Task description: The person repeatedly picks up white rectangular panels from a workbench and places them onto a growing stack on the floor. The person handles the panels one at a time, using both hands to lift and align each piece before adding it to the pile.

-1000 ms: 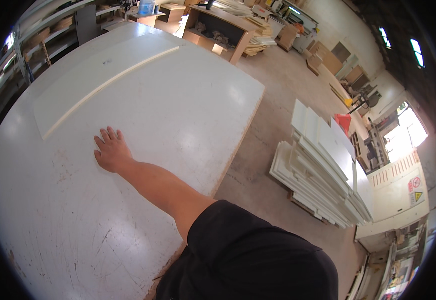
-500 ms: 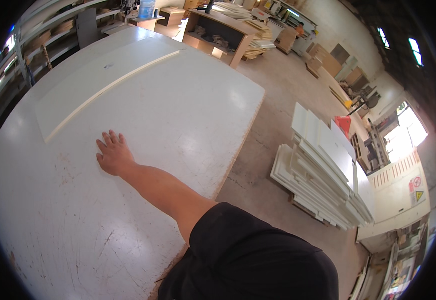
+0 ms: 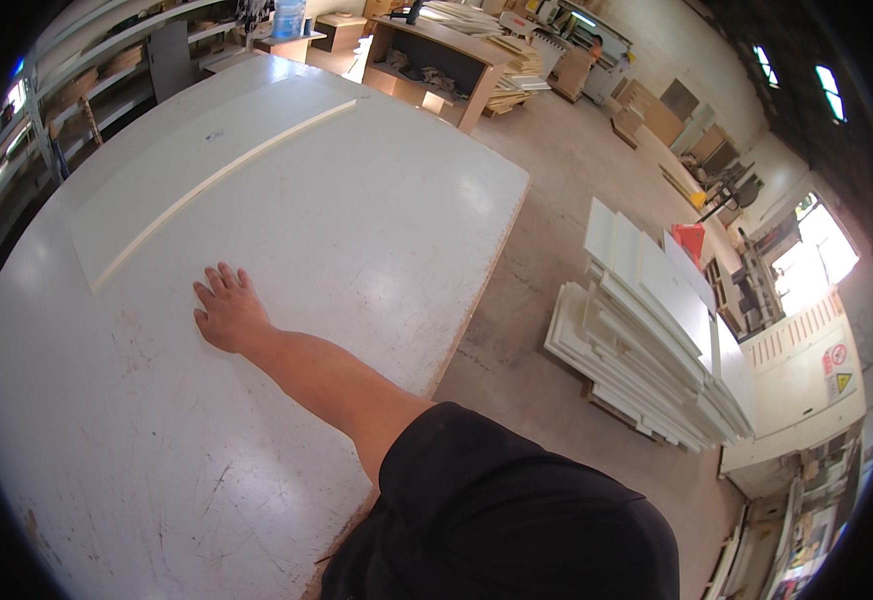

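My right hand lies palm down on a large white worktop, its fingers spread and nothing in them. Its arm reaches in from the lower right, bare below a black short sleeve. Just beyond the fingertips, not touched by them, a long pale panel lies flat on the worktop; its near edge shows as a cream-coloured strip. My left hand is out of view.
Right of the worktop, a stack of white boards rises from the floor. Beyond the far edge stands a wooden bench with an open compartment. Metal shelving lines the far left. A cream cabinet stands at right.
The view has shifted very slightly. My right hand and the panel keep their places on the worktop.
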